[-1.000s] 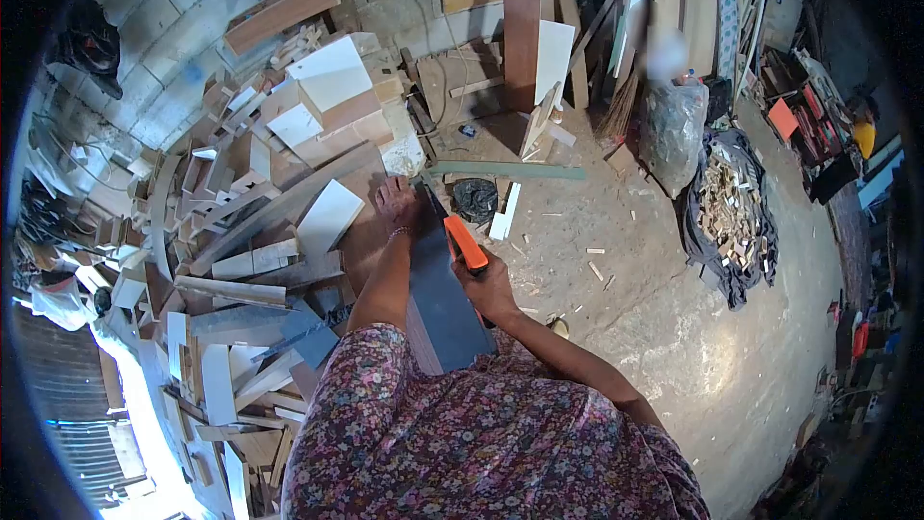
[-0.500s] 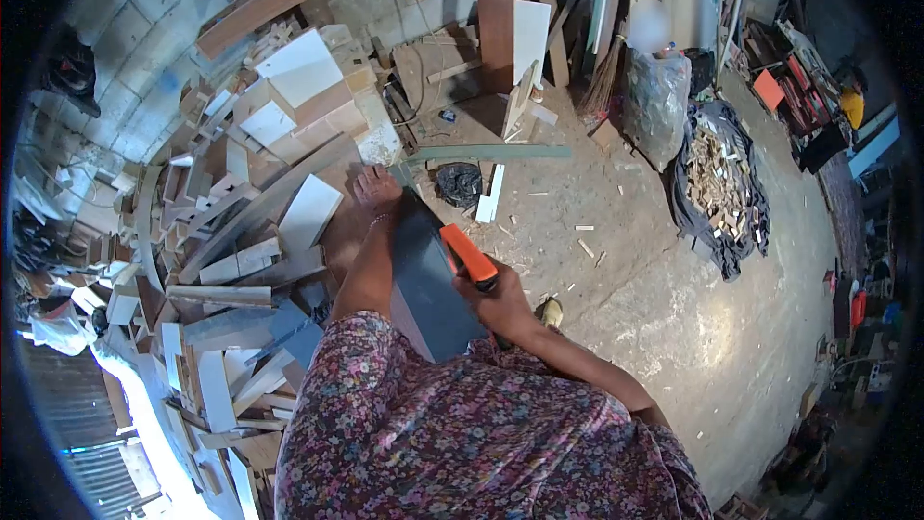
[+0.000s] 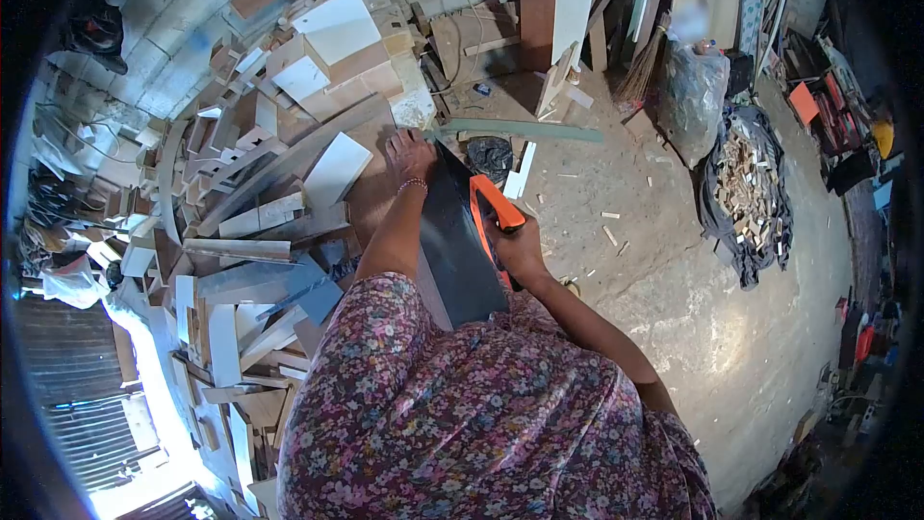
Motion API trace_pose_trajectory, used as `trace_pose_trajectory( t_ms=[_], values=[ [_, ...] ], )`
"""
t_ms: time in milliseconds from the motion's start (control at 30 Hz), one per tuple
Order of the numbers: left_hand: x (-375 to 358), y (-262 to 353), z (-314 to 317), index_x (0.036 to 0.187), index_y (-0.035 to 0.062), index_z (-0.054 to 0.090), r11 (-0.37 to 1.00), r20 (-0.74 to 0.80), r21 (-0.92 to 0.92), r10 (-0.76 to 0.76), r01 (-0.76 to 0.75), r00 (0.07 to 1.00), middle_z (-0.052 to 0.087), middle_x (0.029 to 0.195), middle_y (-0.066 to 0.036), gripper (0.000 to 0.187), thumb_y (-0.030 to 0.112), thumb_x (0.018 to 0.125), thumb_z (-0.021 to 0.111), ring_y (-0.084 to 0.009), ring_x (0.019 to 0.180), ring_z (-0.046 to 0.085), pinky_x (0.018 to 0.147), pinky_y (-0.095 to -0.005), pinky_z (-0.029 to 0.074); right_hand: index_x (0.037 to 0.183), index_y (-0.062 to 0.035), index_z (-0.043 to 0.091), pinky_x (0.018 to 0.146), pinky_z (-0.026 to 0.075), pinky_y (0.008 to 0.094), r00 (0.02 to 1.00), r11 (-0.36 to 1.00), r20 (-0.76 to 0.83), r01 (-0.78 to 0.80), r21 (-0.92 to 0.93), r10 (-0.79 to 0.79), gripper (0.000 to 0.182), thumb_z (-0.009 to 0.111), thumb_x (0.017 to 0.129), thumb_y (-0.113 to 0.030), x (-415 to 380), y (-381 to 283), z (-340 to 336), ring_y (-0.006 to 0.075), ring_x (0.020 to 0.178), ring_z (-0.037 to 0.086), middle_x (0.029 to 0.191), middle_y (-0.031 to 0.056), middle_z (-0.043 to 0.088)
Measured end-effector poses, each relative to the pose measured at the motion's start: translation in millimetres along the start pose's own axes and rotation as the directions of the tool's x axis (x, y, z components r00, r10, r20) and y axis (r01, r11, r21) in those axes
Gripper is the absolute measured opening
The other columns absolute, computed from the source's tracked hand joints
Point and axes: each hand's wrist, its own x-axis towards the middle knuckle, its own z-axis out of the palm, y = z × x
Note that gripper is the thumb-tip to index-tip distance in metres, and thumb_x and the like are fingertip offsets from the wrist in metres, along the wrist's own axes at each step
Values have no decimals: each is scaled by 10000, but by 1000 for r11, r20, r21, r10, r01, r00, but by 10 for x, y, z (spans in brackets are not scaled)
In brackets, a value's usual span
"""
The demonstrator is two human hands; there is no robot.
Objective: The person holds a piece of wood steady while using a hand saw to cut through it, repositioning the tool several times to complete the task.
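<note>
In my right hand (image 3: 518, 248), closed round its grip, is a handsaw (image 3: 493, 202) with an orange and black handle. It stands along the right edge of a long dark board (image 3: 457, 255), and its blade is hard to make out against that board. My left hand (image 3: 411, 156) lies flat with its fingers stretched, at the far end of a brown wooden surface (image 3: 371, 197) beside the dark board. The near end of the board meets my flowered clothing (image 3: 472, 404).
Heaped wood offcuts (image 3: 250, 193) fill the left side. A black plastic bag (image 3: 489, 156), a white wood piece (image 3: 520, 171) and a green strip (image 3: 525, 128) lie ahead. On the right are a cloth with wood scraps (image 3: 746, 183), a filled sack (image 3: 695, 101) and a broom (image 3: 643, 72).
The view has shifted, so the surroundings appear farther right. My right hand and the saw have moved slightly along the dark board, and the handle is tilted more upright. My left hand stays in place.
</note>
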Motion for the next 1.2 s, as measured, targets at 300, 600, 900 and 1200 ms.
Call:
trace_pose_trajectory(
  t_ms=[300,600,900,1200],
  values=[
    [-25,31,-91,1008,43,516,1000,47,-4,-17,17,999,463,1034,-134,411,324,715,580,-291,993,429,918,-444,304,868,24,559,597,451,358,1000,999,9,21,-34,-21,196,597,734,-114,258,-57,219,364,720,590,711,209,580],
    [10,-40,150,940,71,533,997,-127,76,-18,28,992,500,917,-105,336,289,689,581,-262,856,494,769,-405,395,848,16,554,589,443,313,999,1000,52,-17,16,17,194,621,742,-132,-109,-251,70,203,633,550,686,130,574],
    [-25,-45,61,963,45,518,1000,-59,19,-7,9,998,489,934,-133,341,259,700,550,-291,883,488,788,-416,386,857,14,559,582,436,308,998,1000,54,-14,3,14,184,607,755,-131,-204,-240,42,147,608,528,665,106,565],
    [-115,-126,86,1072,45,478,999,22,-25,46,-45,999,447,1101,-158,411,312,762,521,-327,1060,421,915,-451,321,844,22,535,617,450,393,999,1000,29,-22,2,22,198,600,724,-121,-2,-219,86,401,752,570,707,238,568]
  ],
)
